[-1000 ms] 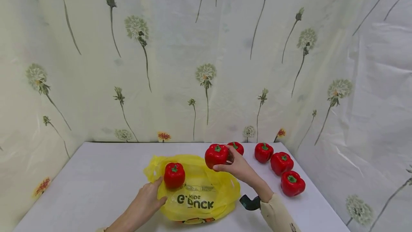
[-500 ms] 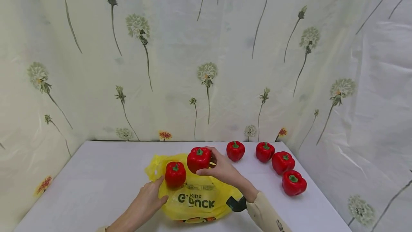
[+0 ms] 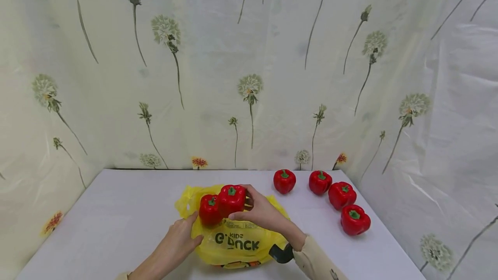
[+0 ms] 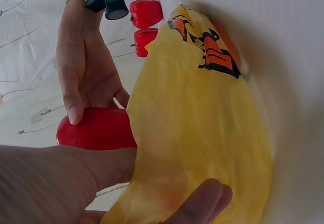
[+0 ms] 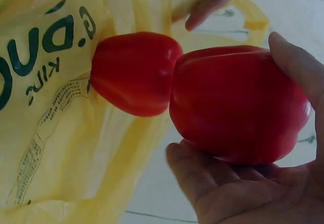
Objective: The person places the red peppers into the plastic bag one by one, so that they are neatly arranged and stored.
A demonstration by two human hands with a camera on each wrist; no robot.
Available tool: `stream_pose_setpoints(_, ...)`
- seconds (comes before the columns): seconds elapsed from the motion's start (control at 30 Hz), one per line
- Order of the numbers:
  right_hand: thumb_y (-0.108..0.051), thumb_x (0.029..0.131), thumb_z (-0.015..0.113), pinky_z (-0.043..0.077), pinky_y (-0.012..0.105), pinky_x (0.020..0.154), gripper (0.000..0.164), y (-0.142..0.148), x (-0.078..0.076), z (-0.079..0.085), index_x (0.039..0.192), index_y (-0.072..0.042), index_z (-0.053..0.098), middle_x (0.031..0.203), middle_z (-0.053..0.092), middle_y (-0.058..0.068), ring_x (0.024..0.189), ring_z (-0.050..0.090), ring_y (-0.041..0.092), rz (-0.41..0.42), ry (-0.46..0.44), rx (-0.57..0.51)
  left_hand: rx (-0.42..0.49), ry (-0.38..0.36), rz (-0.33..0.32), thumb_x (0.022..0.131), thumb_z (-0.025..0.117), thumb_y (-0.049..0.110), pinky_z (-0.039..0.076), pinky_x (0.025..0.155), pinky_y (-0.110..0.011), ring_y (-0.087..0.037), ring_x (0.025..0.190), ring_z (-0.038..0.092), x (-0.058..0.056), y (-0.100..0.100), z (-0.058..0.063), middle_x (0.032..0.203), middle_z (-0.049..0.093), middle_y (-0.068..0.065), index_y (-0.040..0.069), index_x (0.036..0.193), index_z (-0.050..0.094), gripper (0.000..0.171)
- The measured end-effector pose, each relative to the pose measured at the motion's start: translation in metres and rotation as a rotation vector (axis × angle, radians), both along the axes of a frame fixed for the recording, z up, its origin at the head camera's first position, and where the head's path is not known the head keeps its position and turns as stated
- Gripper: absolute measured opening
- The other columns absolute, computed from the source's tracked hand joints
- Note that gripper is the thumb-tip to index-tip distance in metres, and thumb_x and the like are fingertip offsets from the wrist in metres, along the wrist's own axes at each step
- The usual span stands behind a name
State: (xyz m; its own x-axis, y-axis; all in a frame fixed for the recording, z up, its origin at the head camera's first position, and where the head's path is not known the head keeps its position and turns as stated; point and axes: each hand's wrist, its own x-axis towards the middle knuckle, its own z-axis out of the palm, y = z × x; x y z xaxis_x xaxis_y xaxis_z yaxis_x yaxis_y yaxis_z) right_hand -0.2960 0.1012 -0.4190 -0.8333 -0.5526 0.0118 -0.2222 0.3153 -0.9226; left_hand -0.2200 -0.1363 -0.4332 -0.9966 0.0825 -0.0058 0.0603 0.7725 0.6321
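A yellow plastic bag point(image 3: 233, 254) with dark lettering lies on the table. My left hand point(image 3: 177, 237) grips its left edge; in the left wrist view the thumb point(image 4: 200, 203) is against the outside of the plastic. One red bell pepper point(image 3: 209, 215) with a green stem sits at the bag, right beside the left fingertips. My right hand point(image 3: 261, 211) holds another bell pepper point(image 3: 232, 197) over the bag, thumb on one side and fingers on the other. In the right wrist view this held pepper point(image 5: 238, 102) is right up against the first pepper point(image 5: 136, 74).
Several more red bell peppers stand at the right: one at the back point(image 3: 284, 181), one farther right point(image 3: 320, 182), then one point(image 3: 342, 195) and another point(image 3: 355, 220) nearer. A flowered curtain point(image 3: 210, 77) rises behind the white table point(image 3: 116, 211). A dark wrist device point(image 3: 281, 254) sits by the right sleeve.
My right hand has carried its bell pepper left and down, from above the bag's right side to beside the other pepper. The left hand stays in place.
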Motion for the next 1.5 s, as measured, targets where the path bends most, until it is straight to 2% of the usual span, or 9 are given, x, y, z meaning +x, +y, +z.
stream_pose_setpoints(0.13,-0.038,0.077,0.078,0.049,0.042,0.099,0.077,-0.001,0.004,-0.003,0.139,-0.017,0.038,0.136,0.053,0.003,0.127,0.051,0.028,-0.016,-0.010,0.029,-0.002,0.015,0.001,0.077,0.077,0.008,0.046,0.049,-0.021,-0.018,0.071,0.054,0.000,0.000,0.000,0.124,0.060,-0.031,-0.012,0.131,0.050,0.064)
stream_pose_setpoints(0.43,-0.038,0.075,0.080,0.051,0.042,0.097,0.077,0.000,0.015,-0.012,0.137,-0.018,0.039,0.135,0.052,0.001,0.125,0.051,0.026,0.006,-0.032,0.067,-0.045,0.023,-0.007,0.076,0.077,0.006,0.058,0.071,-0.034,-0.032,0.103,0.064,-0.001,-0.001,0.001,0.125,0.060,-0.029,-0.012,0.131,0.051,0.063)
stream_pose_setpoints(0.5,-0.039,0.075,0.080,0.052,0.042,0.095,0.077,-0.001,0.017,-0.013,0.137,-0.019,0.039,0.135,0.052,0.000,0.124,0.051,0.026,0.016,-0.048,0.076,-0.046,0.037,-0.011,0.076,0.077,0.004,0.058,0.071,-0.034,-0.032,0.104,0.064,0.000,-0.001,0.000,0.125,0.060,-0.029,-0.012,0.130,0.052,0.062)
stream_pose_setpoints(0.63,-0.041,0.075,0.079,0.053,0.041,0.094,0.077,-0.003,0.022,-0.015,0.137,-0.020,0.039,0.133,0.053,0.000,0.122,0.052,0.025,0.042,-0.061,0.095,-0.015,0.047,-0.026,0.077,0.073,-0.001,0.056,0.060,-0.030,-0.025,0.087,0.064,0.002,-0.002,0.001,0.127,0.058,-0.030,-0.013,0.130,0.051,0.059)
stream_pose_setpoints(0.73,-0.041,0.077,0.078,0.053,0.040,0.094,0.074,-0.004,0.025,-0.017,0.137,-0.022,0.041,0.132,0.054,-0.002,0.119,0.054,0.023,0.080,-0.046,0.090,-0.019,0.067,-0.040,0.077,0.069,-0.007,0.058,0.070,-0.037,-0.029,0.090,0.066,0.003,-0.003,0.001,0.126,0.058,-0.031,-0.015,0.129,0.051,0.056)
stream_pose_setpoints(0.87,-0.042,0.078,0.077,0.054,0.034,0.092,0.072,-0.006,0.027,-0.021,0.138,-0.023,0.042,0.130,0.056,-0.004,0.115,0.057,0.020,0.124,-0.028,0.076,-0.046,0.110,-0.055,0.076,0.067,-0.009,0.052,0.087,-0.048,-0.038,0.112,0.061,0.005,-0.004,0.001,0.123,0.061,-0.030,-0.015,0.127,0.052,0.053)
stream_pose_setpoints(0.97,-0.041,0.079,0.076,0.055,0.031,0.089,0.071,-0.009,0.028,-0.026,0.138,-0.022,0.043,0.130,0.057,-0.003,0.112,0.058,0.018,0.129,-0.037,0.073,-0.040,0.116,-0.059,0.076,0.067,-0.010,0.053,0.087,-0.048,-0.036,0.111,0.062,0.005,-0.004,0.000,0.123,0.061,-0.029,-0.015,0.127,0.052,0.053)
stream_pose_setpoints(1.3,-0.040,0.078,0.078,0.054,0.038,0.091,0.071,-0.021,0.028,-0.036,0.136,-0.016,0.046,0.125,0.060,-0.003,0.108,0.060,0.018,0.089,-0.121,0.112,0.000,0.098,-0.084,0.076,0.063,-0.014,0.055,0.084,-0.044,-0.025,0.099,0.060,0.006,-0.005,0.001,0.126,0.059,-0.028,-0.016,0.129,0.050,0.054)
stream_pose_setpoints(1.5,-0.036,0.077,0.079,0.053,0.036,0.091,0.067,-0.024,0.027,-0.044,0.134,-0.017,0.048,0.123,0.061,-0.006,0.105,0.060,0.014,0.135,-0.127,0.162,0.009,0.090,-0.103,0.076,0.058,-0.017,0.056,0.070,-0.033,-0.025,0.095,0.059,0.006,-0.005,0.001,0.128,0.057,-0.030,-0.016,0.130,0.049,0.054)
